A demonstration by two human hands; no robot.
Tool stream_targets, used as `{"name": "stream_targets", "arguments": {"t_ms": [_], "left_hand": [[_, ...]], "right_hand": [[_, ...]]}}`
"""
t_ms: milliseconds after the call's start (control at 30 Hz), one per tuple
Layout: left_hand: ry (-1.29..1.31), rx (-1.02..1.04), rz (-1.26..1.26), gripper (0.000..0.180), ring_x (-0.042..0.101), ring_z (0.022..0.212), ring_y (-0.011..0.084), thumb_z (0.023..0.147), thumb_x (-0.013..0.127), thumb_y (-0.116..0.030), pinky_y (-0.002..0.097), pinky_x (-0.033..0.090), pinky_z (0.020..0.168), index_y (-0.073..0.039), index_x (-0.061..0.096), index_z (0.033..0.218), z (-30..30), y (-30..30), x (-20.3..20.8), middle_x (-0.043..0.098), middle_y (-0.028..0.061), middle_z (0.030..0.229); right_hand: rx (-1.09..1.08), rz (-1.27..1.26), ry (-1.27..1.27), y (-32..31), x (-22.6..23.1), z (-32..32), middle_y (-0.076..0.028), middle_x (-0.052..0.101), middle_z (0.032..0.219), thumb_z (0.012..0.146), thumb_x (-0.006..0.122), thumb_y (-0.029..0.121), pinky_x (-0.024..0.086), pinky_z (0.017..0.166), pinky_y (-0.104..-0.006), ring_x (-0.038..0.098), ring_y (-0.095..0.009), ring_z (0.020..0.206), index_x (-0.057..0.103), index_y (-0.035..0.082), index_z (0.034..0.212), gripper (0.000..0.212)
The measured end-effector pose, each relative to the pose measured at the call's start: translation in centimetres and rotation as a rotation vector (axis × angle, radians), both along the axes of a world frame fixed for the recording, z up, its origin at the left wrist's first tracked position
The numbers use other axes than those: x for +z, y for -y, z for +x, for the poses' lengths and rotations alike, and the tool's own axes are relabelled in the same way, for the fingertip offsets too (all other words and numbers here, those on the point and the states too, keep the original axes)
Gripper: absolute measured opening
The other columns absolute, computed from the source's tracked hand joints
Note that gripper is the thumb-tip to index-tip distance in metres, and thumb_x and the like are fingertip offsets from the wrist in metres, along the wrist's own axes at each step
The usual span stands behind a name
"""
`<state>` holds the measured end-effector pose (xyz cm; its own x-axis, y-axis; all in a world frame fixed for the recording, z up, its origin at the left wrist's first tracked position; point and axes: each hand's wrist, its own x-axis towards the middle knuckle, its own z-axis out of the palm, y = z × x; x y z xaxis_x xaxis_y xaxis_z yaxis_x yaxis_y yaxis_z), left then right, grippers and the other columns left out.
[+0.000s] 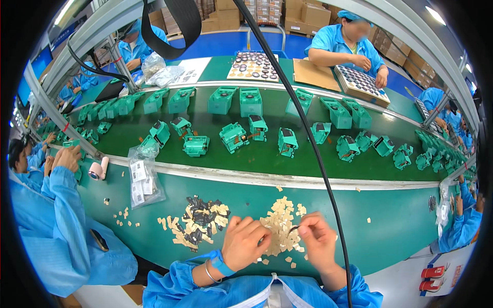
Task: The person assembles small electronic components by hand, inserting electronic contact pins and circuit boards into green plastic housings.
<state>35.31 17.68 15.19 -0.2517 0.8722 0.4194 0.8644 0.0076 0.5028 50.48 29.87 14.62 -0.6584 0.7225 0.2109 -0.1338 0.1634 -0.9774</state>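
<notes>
My right hand (319,240) pinches a small dark piece (294,228) between thumb and forefinger, above a heap of small cream-coloured flat pieces (280,211). To the left of that heap, my left hand (245,240) is curled closed, and whatever its fingertips hold is hidden. A blue wrist strap (221,263) and a metal bangle circle my left wrist. Left of this hand lies a mixed pile of small black parts (194,235) and cream pieces. A few stray cream pieces lie on the green table near my hands.
A conveyor (205,110) carries several green plastic housings (233,137) beyond a pale rail. A clear plastic bag (146,182) and a pink device (97,169) lie at left. A black cable (313,133) hangs across. Co-workers sit left, right and opposite.
</notes>
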Motion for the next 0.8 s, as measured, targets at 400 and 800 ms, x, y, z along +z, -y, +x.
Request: {"name": "stream_targets", "arguments": {"t_ms": [400,800], "left_hand": [[-0.203,0.027,-0.142,0.023,0.055,0.073,0.0136,0.072,0.069,-0.014,0.0310,0.036,0.069,-0.017,0.070,0.095,0.9,0.0,-2.8,0.055,-0.0024,0.066],[1.441,-0.123,0.042,0.082,0.050,0.117,0.0220,0.082,0.071,-0.008,0.0356,0.050,0.090,-0.007,0.020,0.146,-1.6,0.0,0.8,0.027,0.0154,0.146]], "right_hand": [[-0.273,0.486,0.323,-14.9,-4.5,-15.3,-0.024,0.046,0.127,0.067,0.080,0.019,0.041,0.098,-0.0409,0.050,-0.037,0.116,0.010,0.006,0.148,0.107],[0.861,-0.303,0.195,-8.8,3.9,-6.4,-0.022,0.059,0.118,0.074,0.072,-0.007,0.053,0.080,-0.0288,0.061,-0.021,0.104,0.012,0.013,0.149,0.099]]}}
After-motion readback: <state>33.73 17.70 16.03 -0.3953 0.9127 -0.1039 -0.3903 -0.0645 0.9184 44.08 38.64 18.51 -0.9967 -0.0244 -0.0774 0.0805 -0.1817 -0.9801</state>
